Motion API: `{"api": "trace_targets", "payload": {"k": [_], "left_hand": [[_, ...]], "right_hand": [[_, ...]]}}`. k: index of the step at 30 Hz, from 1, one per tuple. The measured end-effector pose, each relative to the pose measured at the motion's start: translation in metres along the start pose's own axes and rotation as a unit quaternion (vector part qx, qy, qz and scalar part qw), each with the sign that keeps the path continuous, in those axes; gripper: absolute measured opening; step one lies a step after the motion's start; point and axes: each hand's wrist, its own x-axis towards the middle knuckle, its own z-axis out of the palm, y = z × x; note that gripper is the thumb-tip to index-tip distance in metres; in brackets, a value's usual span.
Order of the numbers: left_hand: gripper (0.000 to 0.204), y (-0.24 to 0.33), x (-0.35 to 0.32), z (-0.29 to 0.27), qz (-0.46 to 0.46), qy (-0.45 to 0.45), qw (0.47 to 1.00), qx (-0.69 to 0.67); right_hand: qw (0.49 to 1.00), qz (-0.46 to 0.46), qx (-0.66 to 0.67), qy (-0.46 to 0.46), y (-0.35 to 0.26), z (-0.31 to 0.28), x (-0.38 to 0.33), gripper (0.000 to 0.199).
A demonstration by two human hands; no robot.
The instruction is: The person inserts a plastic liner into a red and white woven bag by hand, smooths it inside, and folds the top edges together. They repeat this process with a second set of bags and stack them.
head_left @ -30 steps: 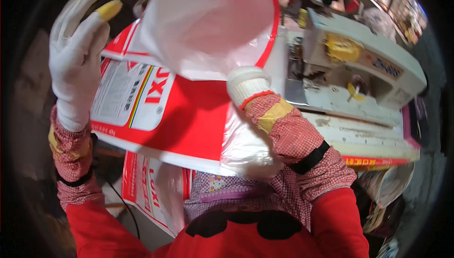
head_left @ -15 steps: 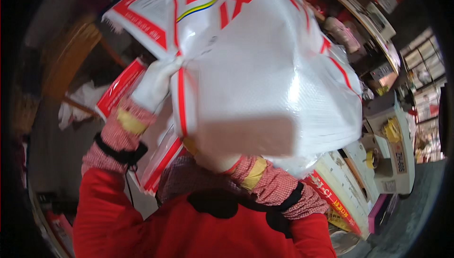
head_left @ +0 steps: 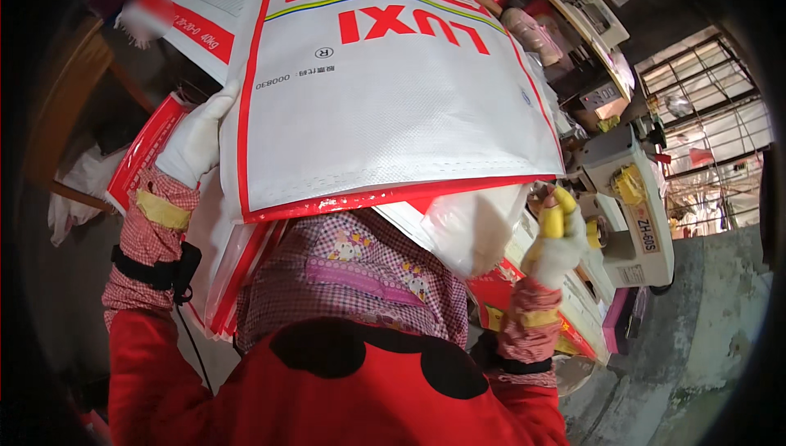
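Observation:
A large white woven sack (head_left: pixel 393 127) with red edges and red print spreads out before me, its red-trimmed hem toward my body. My left hand (head_left: pixel 201 135), in a white glove, is closed on the sack's left edge. Clear plastic film (head_left: pixel 475 229) hangs out below the hem, toward the right. By the sack's near right corner is my right hand (head_left: pixel 559 237), gloved in white with yellow finger covers. Its fingers are curled together there; what lies between them cannot be made out.
More red-and-white sacks (head_left: pixel 151 147) lie at the left and under the large one. A pale sewing machine (head_left: pixel 626 217) stands at the right, with yellow thread on it. Beyond are a cluttered shelf (head_left: pixel 585 33) and a barred window (head_left: pixel 708 110).
The sack has flattened and its printed face shows more fully. My right hand has moved from under the sack out to its right corner. My left hand has shifted left, keeping the edge.

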Motion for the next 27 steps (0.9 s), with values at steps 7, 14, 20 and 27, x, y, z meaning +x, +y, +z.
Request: {"api": "trace_targets", "payload": {"k": [7,14,20,27], "left_hand": [[0.036,0.032,-0.034,-0.023,0.082,0.028,0.991,0.107],[0.038,0.019,-0.157,-0.121,0.154,0.224,0.944,0.187],[0.027,-0.148,-0.275,-0.282,0.085,0.528,0.831,0.154],[0.029,-0.258,-0.32,-0.302,-0.169,0.618,0.709,0.296]], "right_hand": [[0.833,0.321,0.433,-0.126,0.064,-0.023,0.035,0.063],[0.905,0.281,0.252,-0.197,0.092,0.121,0.012,0.058],[0.935,0.176,-0.072,-0.3,0.01,0.269,-0.089,0.032],[0.71,-0.167,-0.378,-0.571,0.148,0.368,-0.131,0.029]]}}
